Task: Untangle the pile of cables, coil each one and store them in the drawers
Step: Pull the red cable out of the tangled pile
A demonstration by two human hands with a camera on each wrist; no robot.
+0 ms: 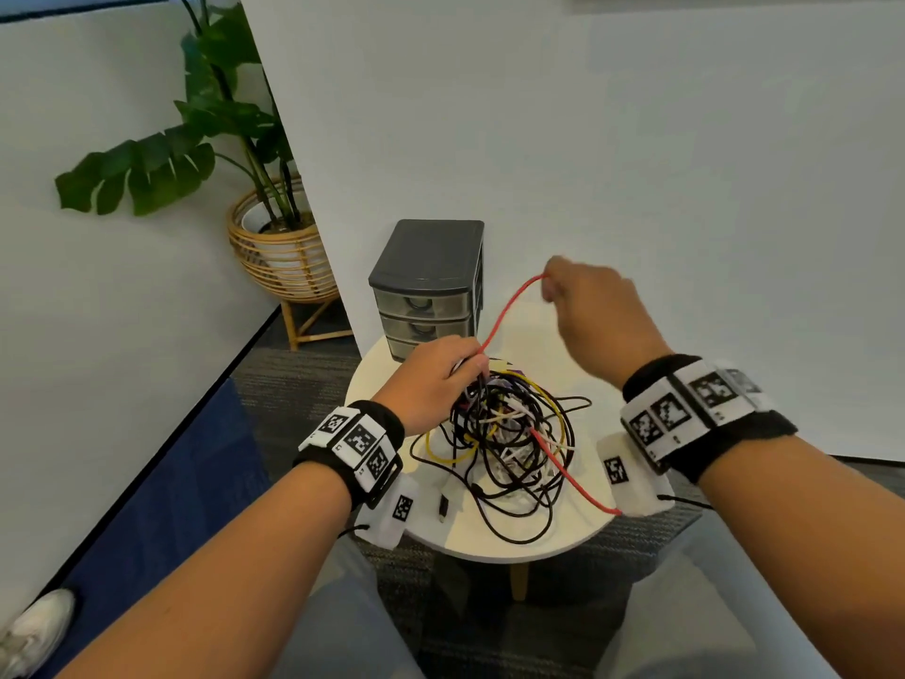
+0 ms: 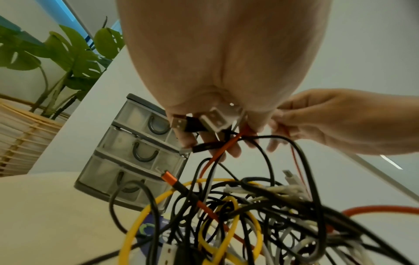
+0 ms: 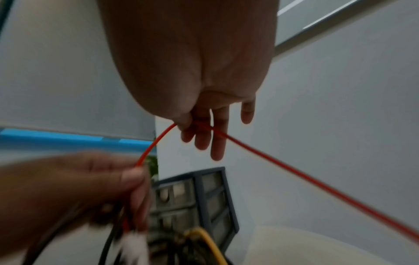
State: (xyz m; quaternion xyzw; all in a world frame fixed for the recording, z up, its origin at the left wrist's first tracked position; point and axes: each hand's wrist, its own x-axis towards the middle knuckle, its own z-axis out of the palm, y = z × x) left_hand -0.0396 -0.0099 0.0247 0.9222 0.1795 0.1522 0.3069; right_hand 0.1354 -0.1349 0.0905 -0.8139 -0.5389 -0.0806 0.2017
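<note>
A red cable (image 1: 509, 306) is pinched by the right hand (image 1: 595, 311); cable ends from the pile (image 1: 509, 433) are gripped by the left hand (image 1: 433, 379).

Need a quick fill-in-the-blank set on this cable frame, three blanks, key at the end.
1. The right hand pinches the ____ cable.
2. The drawer unit has ____ drawers, all closed.
3. The left hand grips a bunch of cable ends above the tangled pile on the round ____.

Missing words: red; three; table
</note>
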